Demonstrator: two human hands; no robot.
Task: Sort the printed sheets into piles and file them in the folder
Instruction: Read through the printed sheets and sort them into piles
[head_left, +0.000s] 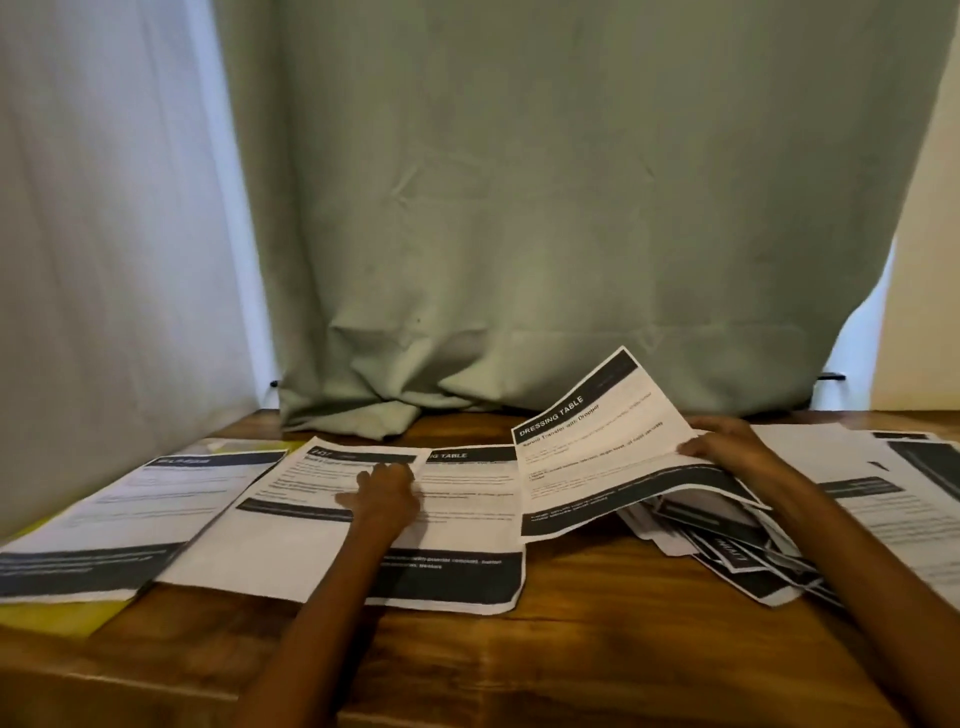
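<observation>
Nearest, at six o'clock, bare wooden table (571, 649) runs to the front edge, the best open room for shifting paper. Beyond it, at about seven o'clock, the left hand (384, 493) lies with fingers fairly straight on the middle sheet (291, 519), pressing it flat where it overlaps a sheet headed "TABLE" (467, 519). At nine o'clock another sheet (130, 519) lies on what looks like the yellow folder (62, 618), mostly covered and near the left table edge. At about four o'clock an unsorted heap (727, 551) sprawls loose, and the right hand (727, 447) grips the raised "DRESSING TABLE" sheet (597, 447) by its right edge, lifting it off the heap. More sheets (909, 493) spread toward three o'clock. Likely trouble: the lifted page could drag neighbours out of the heap, or the overlapping piles could blend, since their edges already cross. Farthest, at twelve o'clock, a green curtain (519, 208) drapes onto the table's back edge, leaving little room there.
</observation>
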